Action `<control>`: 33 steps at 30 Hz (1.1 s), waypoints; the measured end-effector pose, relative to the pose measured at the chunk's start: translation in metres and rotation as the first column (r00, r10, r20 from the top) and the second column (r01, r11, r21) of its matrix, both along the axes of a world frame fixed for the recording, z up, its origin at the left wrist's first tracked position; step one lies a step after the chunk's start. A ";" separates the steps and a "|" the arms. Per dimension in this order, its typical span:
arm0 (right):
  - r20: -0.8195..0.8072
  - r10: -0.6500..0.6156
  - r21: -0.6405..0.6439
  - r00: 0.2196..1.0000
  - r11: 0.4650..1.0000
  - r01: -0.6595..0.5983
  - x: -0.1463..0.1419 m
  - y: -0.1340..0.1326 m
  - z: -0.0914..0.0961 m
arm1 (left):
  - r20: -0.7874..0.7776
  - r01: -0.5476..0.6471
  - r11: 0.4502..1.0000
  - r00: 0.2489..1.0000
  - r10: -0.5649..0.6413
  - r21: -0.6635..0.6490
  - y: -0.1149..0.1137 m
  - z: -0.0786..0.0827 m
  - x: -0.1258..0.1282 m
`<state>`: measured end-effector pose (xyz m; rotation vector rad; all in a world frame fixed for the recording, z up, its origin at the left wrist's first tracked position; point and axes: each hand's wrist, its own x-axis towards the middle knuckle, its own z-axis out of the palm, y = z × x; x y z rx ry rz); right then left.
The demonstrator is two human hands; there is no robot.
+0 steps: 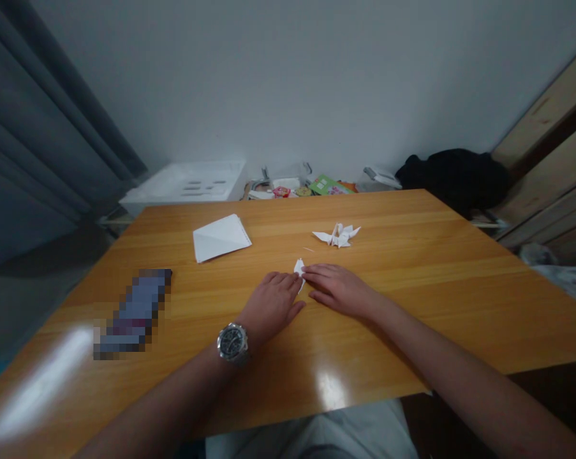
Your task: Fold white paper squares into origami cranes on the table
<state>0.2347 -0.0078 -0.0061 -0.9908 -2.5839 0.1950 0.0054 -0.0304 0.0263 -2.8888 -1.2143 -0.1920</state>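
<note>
The only view comes from the wearer's head, above the near edge of the glossy orange-brown wooden worktop (pixel 435 280), facing forward and down. It sits close enough for the bare left hand (pixel 271 303) and bare right hand (pixel 338 288) to fall near the frame's centre, and widely takes in the plain pale-grey wall (pixel 292 83) ahead, a blue-grey cloth curtain (pixel 34 108) at left and pale wooden boards (pixel 550 108) at right.

The left grip (pixel 272 303) and right grip (pixel 338 288) hide part of the folded paper (pixel 300 266). Coarse pixels obscure the dark object (pixel 141 306). The watch (pixel 233 342) is too small to read; a thin sliver (pixel 309 249) is too small to identify. The bottom edge cuts both forearms (pixel 453 363), and the left edge the surface (pixel 460 274).
</note>
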 end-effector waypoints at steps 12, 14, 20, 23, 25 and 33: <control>-0.071 0.023 0.012 0.997 1.000 -0.022 -0.003 0.000 0.006 | 0.122 -0.063 0.997 0.991 0.056 0.052 0.007 -0.004 -0.003; -0.083 0.018 0.022 0.996 1.000 -0.016 -0.004 -0.002 0.008 | 0.126 -0.104 0.994 0.987 0.098 0.043 0.010 -0.004 -0.004; -0.088 0.055 0.019 0.995 0.998 -0.053 -0.004 -0.004 0.009 | 0.189 -0.134 0.990 0.972 0.138 -0.034 0.018 -0.006 -0.006; -0.131 0.016 0.002 0.991 1.000 -0.016 -0.003 -0.001 0.007 | 0.233 -0.120 0.990 0.963 0.133 -0.070 0.024 -0.008 -0.008; -0.176 -0.025 -0.010 0.984 1.000 0.024 -0.001 0.002 0.004 | 0.260 -0.096 0.992 0.959 0.114 -0.083 0.026 -0.009 -0.010; -0.208 -0.017 -0.042 0.978 0.999 0.009 0.000 0.009 -0.004 | 0.313 -0.043 0.993 0.947 0.075 -0.107 0.028 -0.010 -0.013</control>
